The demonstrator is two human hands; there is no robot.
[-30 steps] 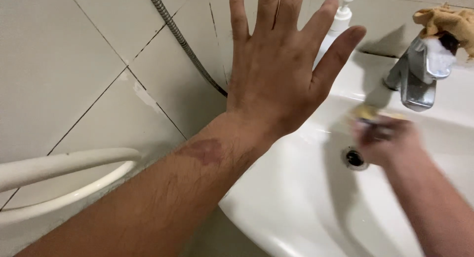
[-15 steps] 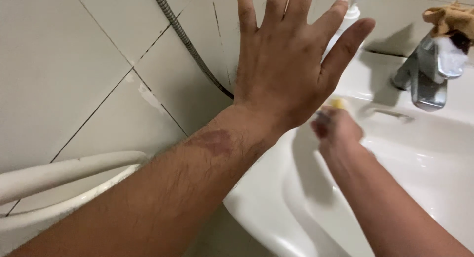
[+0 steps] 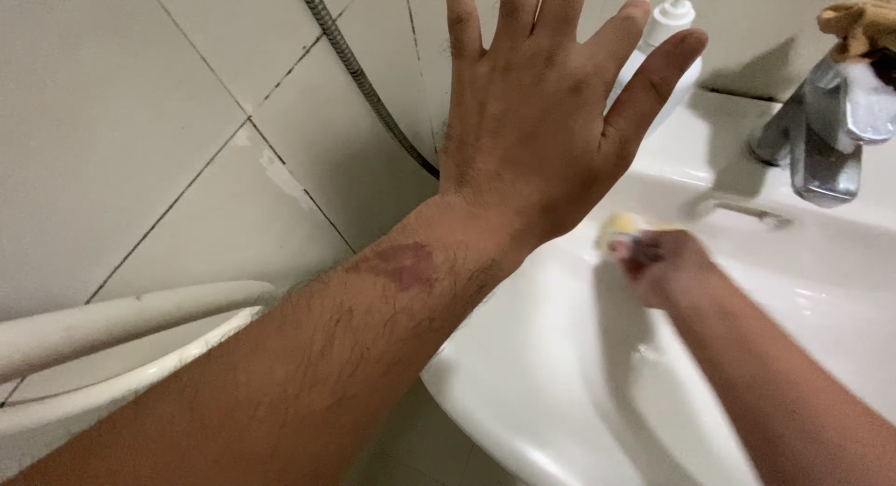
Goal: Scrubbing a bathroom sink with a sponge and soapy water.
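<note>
Right hand (image 3: 665,262) low in white sink (image 3: 523,374), fingers curled tight around small yellow sponge (image 3: 621,229), pressing it on inner basin wall near back rim, below chrome tap (image 3: 821,131). Sponge blurred; looks soft, light, squashy, likely wet and slick. Best held across its sides with thumb opposite fingers, firm pinch. Left hand (image 3: 546,122) raised flat toward tiled wall (image 3: 140,122), fingers spread wide, holding nothing. Soap pump bottle (image 3: 667,29) behind it. Metal hose (image 3: 359,76) runs down wall.
</note>
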